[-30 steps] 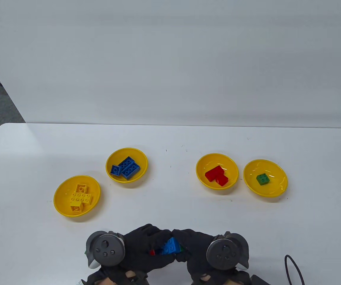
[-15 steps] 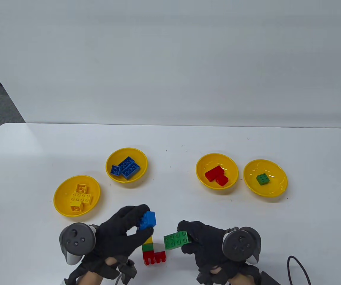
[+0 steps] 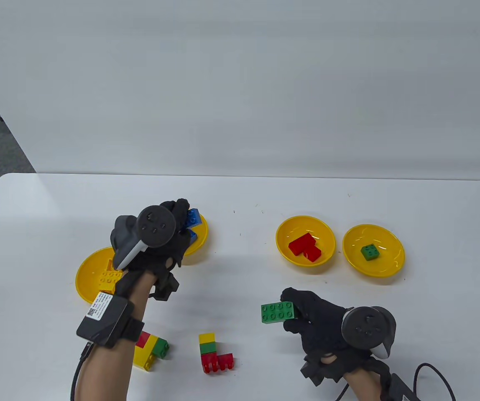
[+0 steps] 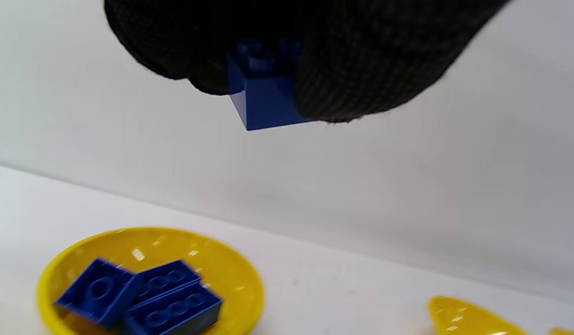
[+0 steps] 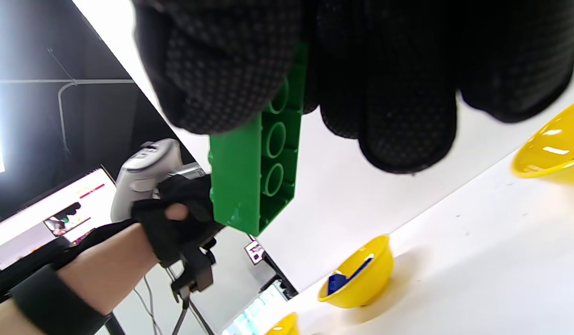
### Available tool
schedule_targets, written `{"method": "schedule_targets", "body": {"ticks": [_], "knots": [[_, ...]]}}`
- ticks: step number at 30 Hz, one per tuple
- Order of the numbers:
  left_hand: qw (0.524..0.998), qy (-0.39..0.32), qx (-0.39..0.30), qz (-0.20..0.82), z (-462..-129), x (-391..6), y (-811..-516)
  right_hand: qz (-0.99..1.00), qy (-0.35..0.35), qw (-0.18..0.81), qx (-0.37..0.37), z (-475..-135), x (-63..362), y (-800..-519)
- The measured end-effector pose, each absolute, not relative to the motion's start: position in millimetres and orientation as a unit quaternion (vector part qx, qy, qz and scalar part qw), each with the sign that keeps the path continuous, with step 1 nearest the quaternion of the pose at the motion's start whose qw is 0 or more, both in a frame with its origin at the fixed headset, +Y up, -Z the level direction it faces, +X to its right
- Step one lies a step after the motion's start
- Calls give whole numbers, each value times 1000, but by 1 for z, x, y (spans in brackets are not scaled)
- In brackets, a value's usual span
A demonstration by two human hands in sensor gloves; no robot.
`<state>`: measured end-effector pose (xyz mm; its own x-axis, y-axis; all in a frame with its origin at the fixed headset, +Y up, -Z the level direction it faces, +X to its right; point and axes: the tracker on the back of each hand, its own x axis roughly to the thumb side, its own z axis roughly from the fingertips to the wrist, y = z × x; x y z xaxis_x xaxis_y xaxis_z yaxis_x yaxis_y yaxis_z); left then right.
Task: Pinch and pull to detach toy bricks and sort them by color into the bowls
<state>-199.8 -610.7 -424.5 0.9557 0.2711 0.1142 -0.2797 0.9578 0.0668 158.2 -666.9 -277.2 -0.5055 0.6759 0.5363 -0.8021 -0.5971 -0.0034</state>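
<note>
My left hand (image 3: 181, 219) hovers over the bowl of blue bricks (image 3: 202, 234) and pinches a small blue brick (image 3: 192, 218) between thumb and fingers; the left wrist view shows the blue brick (image 4: 263, 100) held above that bowl (image 4: 249, 279). My right hand (image 3: 296, 309) grips a long green brick (image 3: 278, 312) by its right end, above the table, right of centre. The right wrist view shows the green brick (image 5: 254, 177) hanging from my fingers (image 5: 398, 116). Two brick stacks lie near the front edge: a yellow-green-red stack (image 3: 213, 353) and a red-yellow-green cluster (image 3: 150, 348).
Four yellow bowls stand in a row: yellow bricks (image 3: 85, 275) at the left, partly hidden by my left arm, the blue one, red bricks (image 3: 284, 246) and one green brick (image 3: 390, 267) at the right. A black cable (image 3: 432, 371) lies at the front right.
My left hand has carried the blue brick from the front centre back to above the blue bowl. My right hand has shifted right with the green brick. The yellow-green-red stack is left on the table.
</note>
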Motion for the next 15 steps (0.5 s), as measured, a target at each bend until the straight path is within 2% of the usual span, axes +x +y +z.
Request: {"method": "schedule_targets", "body": {"ticks": [3,9,12,15], "knots": [[993,-12,-6,116,-453,-206,-644,867,-137,416,238,-281,168,-667],[991,29,-43,126,-477,-215,-681,870,-130,430,204,-290,182,-674],[989,46,-34,140,-475,-223,-681,874,-126,426,200,-292,182,-677],[988,44,-6,150,-463,-234,-665,876,-120,420,203,-291,179,-679]]}}
